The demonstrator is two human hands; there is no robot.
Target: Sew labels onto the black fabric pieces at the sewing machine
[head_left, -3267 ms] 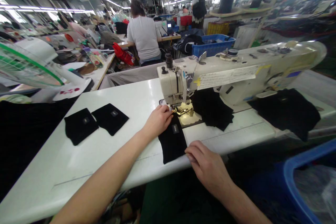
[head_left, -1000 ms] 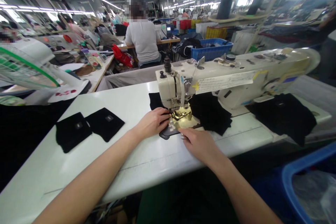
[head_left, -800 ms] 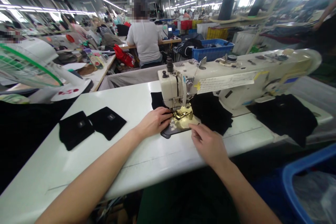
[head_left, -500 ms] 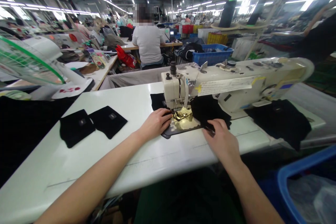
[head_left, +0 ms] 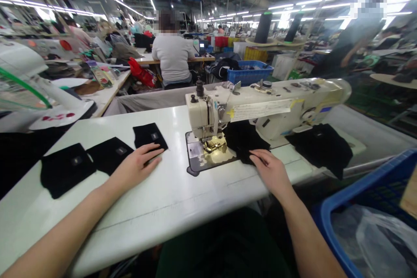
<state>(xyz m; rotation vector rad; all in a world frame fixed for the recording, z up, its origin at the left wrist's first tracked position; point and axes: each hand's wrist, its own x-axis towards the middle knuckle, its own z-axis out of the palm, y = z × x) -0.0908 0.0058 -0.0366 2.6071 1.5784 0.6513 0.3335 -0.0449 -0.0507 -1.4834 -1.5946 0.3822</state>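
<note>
My left hand (head_left: 141,163) lies flat with its fingers stretched over the lower edge of a black fabric piece (head_left: 148,132) that bears a small label. Two more labelled black pieces, one near (head_left: 109,154) and one further left (head_left: 65,171), rest beside it on the white table (head_left: 172,200). My right hand (head_left: 270,169) pinches the near edge of a black fabric pile (head_left: 246,137) under the sewing machine's (head_left: 273,100) arm. Bare metal shows around the presser foot (head_left: 213,145), with no cloth beneath it.
Another black labelled piece (head_left: 322,145) lies at the machine's right end. A blue basket (head_left: 325,208) holding clear plastic stands at the table's right front. A white fan (head_left: 61,104) is at the left. Ahead, a person in a grey shirt (head_left: 172,56) sits at another table.
My left hand has moved left from the presser foot, and the labelled black piece beside the needle now lies next to the other two. My right hand stays at the pile. The view has shifted right.
</note>
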